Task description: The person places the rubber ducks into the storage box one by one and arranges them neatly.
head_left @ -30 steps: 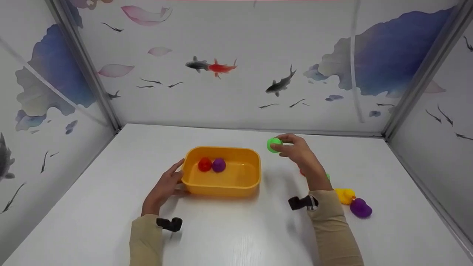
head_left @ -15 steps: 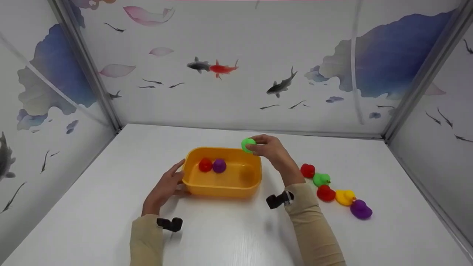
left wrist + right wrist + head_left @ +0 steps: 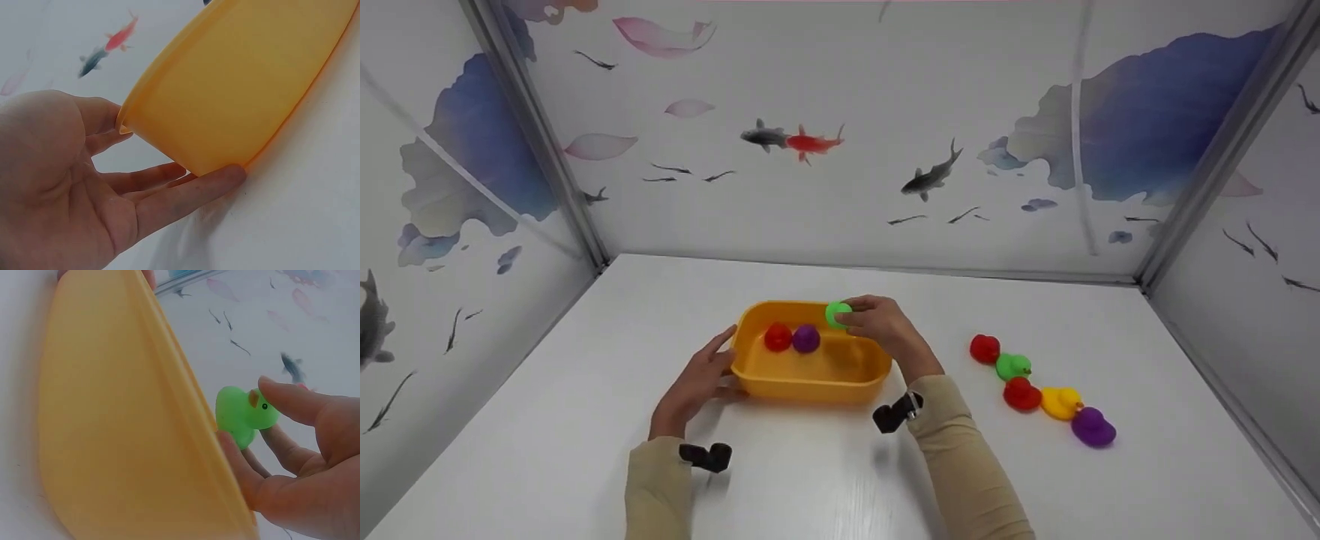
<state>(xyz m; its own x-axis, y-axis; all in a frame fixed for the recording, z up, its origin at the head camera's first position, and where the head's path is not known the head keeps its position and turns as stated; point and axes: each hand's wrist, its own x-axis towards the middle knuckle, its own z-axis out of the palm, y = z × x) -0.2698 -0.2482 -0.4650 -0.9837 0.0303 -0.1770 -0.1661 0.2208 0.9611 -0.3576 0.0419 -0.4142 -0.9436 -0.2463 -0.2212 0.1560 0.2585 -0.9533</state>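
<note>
Back wall (image 3: 832, 217), the largest thing in sight: white, printed with fish and petals. In front of it, a white bench (image 3: 780, 472) bearing everything else.

Yellow basin (image 3: 817, 391) on the bench, flat on its base, long side across the person's front. Sits between the two arms, probably so that either hand can get at it without stretching.

Left hand (image 3: 696, 386) at the basin's left end: fingers spread and mostly straight, touching from rim down to base edge, not wrapped round it. Looks like a steadying touch, to keep a light vessel from sliding.

Right hand (image 3: 885, 326) over the basin's right half, come in from the right: thumb and fingers pinching a green duck (image 3: 838, 315). That duck is up near the far rim, above the basin floor; whether it touches the rim, cannot tell. Fingertip hold leaves most of the body bare, a grip that I judge easy to release.

Smaller items. Inside the basin, left of middle: a red toy (image 3: 778, 337) and a purple toy (image 3: 806, 339), side by side. On the bench to the right, a slanting row: red duck (image 3: 985, 349), second green duck (image 3: 1014, 367), another red duck (image 3: 1022, 394), yellow duck (image 3: 1062, 403), purple duck (image 3: 1093, 427). Close-set, presumably for handy picking by the right arm.
</note>
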